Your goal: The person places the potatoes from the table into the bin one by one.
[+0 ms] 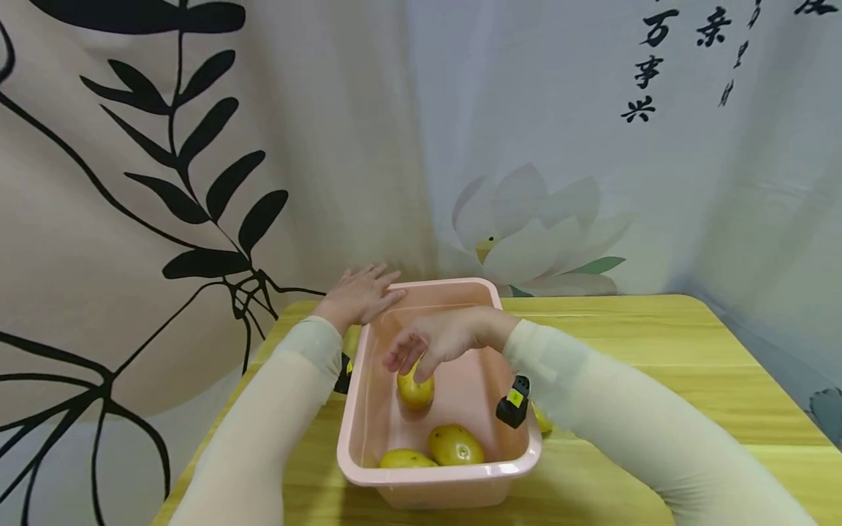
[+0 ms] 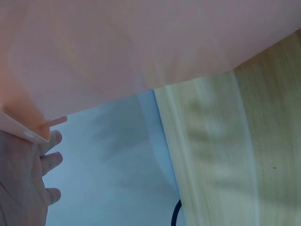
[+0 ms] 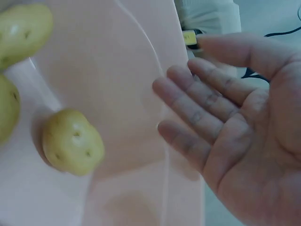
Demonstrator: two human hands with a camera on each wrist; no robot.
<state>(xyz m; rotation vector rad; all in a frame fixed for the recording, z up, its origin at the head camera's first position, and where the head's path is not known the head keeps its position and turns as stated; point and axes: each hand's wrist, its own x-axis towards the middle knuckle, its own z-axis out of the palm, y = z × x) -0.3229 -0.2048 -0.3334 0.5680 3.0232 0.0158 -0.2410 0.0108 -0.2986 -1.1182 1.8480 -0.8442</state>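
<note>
A pink plastic basin (image 1: 439, 473) stands on the table with three potatoes inside. One potato (image 1: 416, 394) lies near the basin's left wall, and two more, a rounded potato (image 1: 456, 446) and a partly hidden potato (image 1: 406, 459), lie at the near end. My left hand (image 1: 362, 296) rests on the far left corner of the rim, fingers spread; the left wrist view shows its fingertips beyond the edge. Over the basin hovers my right hand (image 1: 444, 337), apart from the potatoes. In the right wrist view, its palm (image 3: 244, 146) holds nothing and the fingers are loosely extended.
The wooden table (image 1: 631, 365) extends to the right of the basin. Just outside its right wall, a yellow thing (image 1: 543, 421) shows partly behind the right arm. A printed curtain (image 1: 368, 146) hangs behind the table. Each wrist wears a small black camera (image 1: 513, 402).
</note>
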